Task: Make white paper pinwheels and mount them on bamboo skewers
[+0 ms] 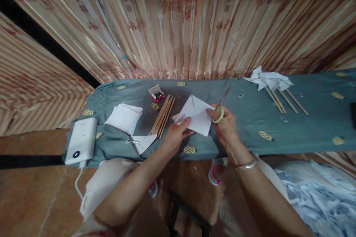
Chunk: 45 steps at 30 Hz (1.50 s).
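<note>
My left hand pinches the near corner of a white square sheet of paper, holding it above the table. My right hand is closed round scissors with pale green handle loops. The blades point up and away, just past the paper's right edge. A silver bangle sits on my right wrist. Both hands hover over the front middle of a narrow table covered with a grey-blue cloth.
A bundle of wooden sticks lies left of the paper, with a stack of white squares further left. A small open box sits behind. A white power bank rests at the left end. Finished paper pinwheels on sticks lie at back right.
</note>
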Motion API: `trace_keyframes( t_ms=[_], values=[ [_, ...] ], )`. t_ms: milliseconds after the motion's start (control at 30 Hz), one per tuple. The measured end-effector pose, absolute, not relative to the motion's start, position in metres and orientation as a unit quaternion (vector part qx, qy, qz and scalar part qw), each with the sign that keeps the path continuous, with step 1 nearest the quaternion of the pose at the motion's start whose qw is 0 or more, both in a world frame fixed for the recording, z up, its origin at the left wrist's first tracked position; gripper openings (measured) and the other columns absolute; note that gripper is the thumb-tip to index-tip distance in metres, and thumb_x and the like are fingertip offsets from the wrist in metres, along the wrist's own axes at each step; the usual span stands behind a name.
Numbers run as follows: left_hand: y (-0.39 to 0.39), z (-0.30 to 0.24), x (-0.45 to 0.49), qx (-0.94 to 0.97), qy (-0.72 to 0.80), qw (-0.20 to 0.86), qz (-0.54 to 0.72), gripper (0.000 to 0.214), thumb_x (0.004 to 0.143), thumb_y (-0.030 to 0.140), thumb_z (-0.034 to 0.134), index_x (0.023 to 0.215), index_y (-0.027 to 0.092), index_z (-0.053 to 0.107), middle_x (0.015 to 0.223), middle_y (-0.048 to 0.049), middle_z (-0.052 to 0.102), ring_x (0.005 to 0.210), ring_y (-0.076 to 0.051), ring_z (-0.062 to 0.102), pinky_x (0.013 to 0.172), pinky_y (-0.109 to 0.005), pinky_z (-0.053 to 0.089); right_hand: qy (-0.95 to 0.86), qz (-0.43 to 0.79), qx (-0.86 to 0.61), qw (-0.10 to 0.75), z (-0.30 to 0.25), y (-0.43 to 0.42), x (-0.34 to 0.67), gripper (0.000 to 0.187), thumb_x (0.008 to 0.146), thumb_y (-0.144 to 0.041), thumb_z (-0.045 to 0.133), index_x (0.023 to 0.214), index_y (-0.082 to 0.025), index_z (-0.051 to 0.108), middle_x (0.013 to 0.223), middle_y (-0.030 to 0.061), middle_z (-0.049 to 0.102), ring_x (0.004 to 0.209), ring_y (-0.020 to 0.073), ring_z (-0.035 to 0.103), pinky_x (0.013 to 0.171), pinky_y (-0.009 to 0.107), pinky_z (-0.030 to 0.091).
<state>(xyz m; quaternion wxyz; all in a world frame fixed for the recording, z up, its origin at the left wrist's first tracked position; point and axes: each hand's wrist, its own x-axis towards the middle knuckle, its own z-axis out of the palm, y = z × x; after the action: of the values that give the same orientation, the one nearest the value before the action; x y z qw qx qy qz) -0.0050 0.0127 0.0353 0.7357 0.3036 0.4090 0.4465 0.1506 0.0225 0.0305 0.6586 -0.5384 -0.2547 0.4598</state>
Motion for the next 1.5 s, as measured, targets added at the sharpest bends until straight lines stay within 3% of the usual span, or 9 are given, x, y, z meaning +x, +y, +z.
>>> trace_keyframes(
  t_ms=[167, 267, 367, 467, 667, 833, 1033, 1500],
  values=[
    [0.016, 0.040, -0.007, 0.241, 0.398, 0.744, 0.479, 0.049, 0.065, 0.042, 0.084, 0.101, 0.014, 0.067, 0.109, -0.0134, 0.072, 0.100, -0.026, 0.068, 0.083, -0.037, 0.057, -0.245, 0.485, -0.532, 0.650, 0.034, 0.025, 0.138, 0.036, 0.048, -0.034, 0.087, 0.073, -0.023, 0.065, 0.060, -0.0079, 0.058, 0.053, 0.0088, 0.049, 0.050, 0.022, 0.038],
    [0.021, 0.044, -0.014, 0.231, 0.394, 0.740, 0.493, 0.046, 0.069, 0.037, 0.082, 0.105, 0.015, 0.065, 0.113, -0.0128, 0.071, 0.102, -0.026, 0.068, 0.088, -0.039, 0.057, -0.269, 0.498, -0.525, 0.635, 0.039, 0.024, 0.133, 0.035, 0.054, -0.045, 0.085, 0.068, -0.022, 0.063, 0.058, -0.0066, 0.057, 0.052, 0.0085, 0.048, 0.049, 0.022, 0.039],
    [0.028, 0.049, -0.023, 0.225, 0.406, 0.729, 0.503, 0.046, 0.072, 0.037, 0.081, 0.108, 0.015, 0.063, 0.107, -0.0113, 0.073, 0.098, -0.025, 0.070, 0.089, -0.041, 0.057, -0.309, 0.534, -0.510, 0.599, 0.045, 0.017, 0.132, 0.039, 0.063, -0.059, 0.077, 0.069, -0.022, 0.063, 0.057, -0.0036, 0.059, 0.052, 0.0104, 0.050, 0.047, 0.023, 0.038],
    [0.037, 0.055, -0.033, 0.224, 0.418, 0.718, 0.510, 0.043, 0.074, 0.040, 0.079, 0.103, 0.012, 0.064, 0.099, -0.0113, 0.074, 0.092, -0.024, 0.071, 0.088, -0.040, 0.057, -0.343, 0.595, -0.479, 0.547, 0.050, 0.006, 0.133, 0.049, 0.063, -0.065, 0.076, 0.081, -0.021, 0.067, 0.063, 0.0007, 0.066, 0.056, 0.0128, 0.055, 0.049, 0.025, 0.039],
    [0.047, 0.063, -0.044, 0.209, 0.406, 0.704, 0.544, 0.038, 0.075, 0.039, 0.078, 0.097, 0.011, 0.065, 0.081, -0.0066, 0.075, 0.072, -0.019, 0.071, 0.082, -0.038, 0.059, -0.445, 0.683, -0.402, 0.416, 0.044, -0.015, 0.132, 0.059, 0.068, -0.067, 0.073, 0.100, -0.019, 0.065, 0.079, 0.0046, 0.071, 0.067, 0.0136, 0.061, 0.059, 0.024, 0.045],
    [0.049, 0.063, -0.045, 0.200, 0.410, 0.692, 0.560, 0.033, 0.076, 0.036, 0.077, 0.095, 0.012, 0.066, 0.081, -0.0064, 0.075, 0.073, -0.020, 0.072, 0.079, -0.036, 0.059, -0.485, 0.690, -0.408, 0.349, 0.037, -0.023, 0.131, 0.062, 0.066, -0.068, 0.074, 0.100, -0.018, 0.064, 0.080, 0.0038, 0.069, 0.065, 0.0125, 0.057, 0.061, 0.025, 0.045],
    [0.047, 0.062, -0.043, 0.228, 0.409, 0.691, 0.551, 0.035, 0.072, 0.039, 0.080, 0.090, 0.012, 0.067, 0.076, -0.0067, 0.074, 0.078, -0.022, 0.073, 0.076, -0.034, 0.058, -0.497, 0.677, -0.436, 0.325, 0.037, -0.023, 0.130, 0.064, 0.062, -0.072, 0.074, 0.094, -0.017, 0.066, 0.069, -0.0003, 0.060, 0.060, 0.0110, 0.048, 0.055, 0.024, 0.038],
    [0.044, 0.059, -0.043, 0.260, 0.416, 0.683, 0.541, 0.046, 0.061, 0.047, 0.085, 0.087, 0.011, 0.070, 0.078, -0.0070, 0.074, 0.074, -0.022, 0.072, 0.071, -0.033, 0.058, -0.508, 0.668, -0.442, 0.316, 0.035, -0.022, 0.133, 0.063, 0.062, -0.073, 0.073, 0.091, -0.017, 0.067, 0.065, -0.0019, 0.054, 0.058, 0.0107, 0.045, 0.053, 0.024, 0.038]
  ],
)
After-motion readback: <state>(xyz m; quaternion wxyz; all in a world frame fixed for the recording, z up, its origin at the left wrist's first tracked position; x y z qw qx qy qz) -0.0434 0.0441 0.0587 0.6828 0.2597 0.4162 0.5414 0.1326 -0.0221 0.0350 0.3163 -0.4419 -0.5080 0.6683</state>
